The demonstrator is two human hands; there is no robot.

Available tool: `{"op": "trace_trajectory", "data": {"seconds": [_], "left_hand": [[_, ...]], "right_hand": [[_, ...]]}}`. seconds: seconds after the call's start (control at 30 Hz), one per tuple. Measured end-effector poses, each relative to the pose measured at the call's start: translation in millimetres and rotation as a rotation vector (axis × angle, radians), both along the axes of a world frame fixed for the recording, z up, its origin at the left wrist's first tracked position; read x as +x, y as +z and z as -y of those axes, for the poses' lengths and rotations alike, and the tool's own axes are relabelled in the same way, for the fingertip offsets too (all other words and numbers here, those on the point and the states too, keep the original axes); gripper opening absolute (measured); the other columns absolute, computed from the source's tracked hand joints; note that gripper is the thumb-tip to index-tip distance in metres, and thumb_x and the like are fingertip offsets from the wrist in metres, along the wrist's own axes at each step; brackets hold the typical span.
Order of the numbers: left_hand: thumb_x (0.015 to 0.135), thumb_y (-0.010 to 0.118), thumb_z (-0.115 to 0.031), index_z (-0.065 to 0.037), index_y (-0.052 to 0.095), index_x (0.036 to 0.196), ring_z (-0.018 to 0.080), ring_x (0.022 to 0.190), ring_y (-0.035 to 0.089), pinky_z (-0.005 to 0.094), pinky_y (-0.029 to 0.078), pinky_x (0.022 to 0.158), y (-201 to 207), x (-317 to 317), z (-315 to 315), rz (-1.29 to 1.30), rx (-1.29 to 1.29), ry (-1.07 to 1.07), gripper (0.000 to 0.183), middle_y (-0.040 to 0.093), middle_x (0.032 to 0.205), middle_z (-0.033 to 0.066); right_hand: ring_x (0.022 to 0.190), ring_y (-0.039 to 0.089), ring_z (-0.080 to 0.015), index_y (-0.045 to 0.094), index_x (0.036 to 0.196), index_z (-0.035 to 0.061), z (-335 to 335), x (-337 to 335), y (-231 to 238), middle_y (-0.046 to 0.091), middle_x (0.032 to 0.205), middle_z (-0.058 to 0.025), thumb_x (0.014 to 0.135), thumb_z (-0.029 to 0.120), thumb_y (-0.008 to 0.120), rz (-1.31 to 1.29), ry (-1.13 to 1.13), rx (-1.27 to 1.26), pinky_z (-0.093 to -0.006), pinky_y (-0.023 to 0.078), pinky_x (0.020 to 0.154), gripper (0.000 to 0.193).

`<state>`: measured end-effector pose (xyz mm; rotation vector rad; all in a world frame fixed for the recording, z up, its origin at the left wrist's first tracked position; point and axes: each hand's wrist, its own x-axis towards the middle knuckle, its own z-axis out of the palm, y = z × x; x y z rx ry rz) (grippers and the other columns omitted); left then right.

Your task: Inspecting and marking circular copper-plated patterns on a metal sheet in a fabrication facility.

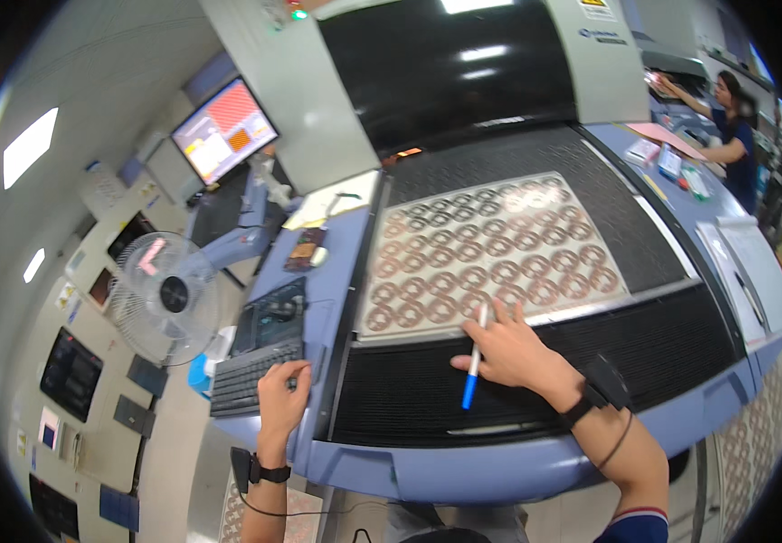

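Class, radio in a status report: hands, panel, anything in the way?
Right hand gripping blue-capped pen. Left hand holding nothing visible, beside keyboard. Patterned panel flat on dark bed; right hand overlaps its near edge.

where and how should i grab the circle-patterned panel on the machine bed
Likely the pale left and right edges of the panel, from the near side: it lies flat, long edge toward you, pattern filling its middle. The right hand holds a blue-ended marker, so should be freed first.

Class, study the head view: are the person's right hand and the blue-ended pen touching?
Touching. The head view shows the right hand holding the blue-ended pen against its fingers, the blue end sticking out toward the person.
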<state>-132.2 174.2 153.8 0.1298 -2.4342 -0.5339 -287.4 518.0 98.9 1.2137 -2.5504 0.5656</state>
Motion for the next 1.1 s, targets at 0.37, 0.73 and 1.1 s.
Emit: {"op": "trace_trajectory", "data": {"seconds": [0.37, 0.73, 1.1], "left_hand": [[0.087, 0.067, -0.011, 0.006, 0.067, 0.111, 0.0137, 0.092, 0.062, 0.0283, 0.048, 0.081, -27.3, -98.3, -120.8, 0.246, 0.298, -0.661, 0.029, 0.070, 0.096, 0.0099], [0.100, 0.058, -0.021, 0.009, 0.064, 0.103, 0.0210, 0.076, 0.062, 0.0356, 0.049, 0.065, -51.2, -64.5, -89.1, 0.088, 0.103, -0.716, 0.032, 0.069, 0.089, 0.0188], [0.099, 0.060, -0.021, 0.009, 0.064, 0.105, 0.0209, 0.077, 0.062, 0.0346, 0.049, 0.065, -52.1, -60.6, -94.8, 0.026, 0.186, -0.653, 0.030, 0.069, 0.091, 0.0181]], "right_hand": [[0.081, 0.067, -0.0423, 0.069, 0.096, 0.0029, 8.0, 28.3, 51.0, 0.069, 0.083, -0.0234, 0.083, 0.027, 0.067, 0.395, 0.134, -0.761, -0.0493, 0.053, 0.071, 0.027], [0.064, 0.068, -0.0338, 0.061, 0.080, -0.0009, 34.3, 67.9, 12.0, 0.067, 0.068, -0.0136, 0.077, 0.019, 0.069, 0.232, 0.279, -0.663, -0.0429, 0.051, 0.055, 0.021], [0.066, 0.068, -0.0378, 0.068, 0.082, -0.0021, 48.3, 61.0, 6.4, 0.067, 0.069, -0.0211, 0.073, 0.012, 0.070, 0.125, 0.229, -0.825, -0.0423, 0.052, 0.058, 0.017]]}}
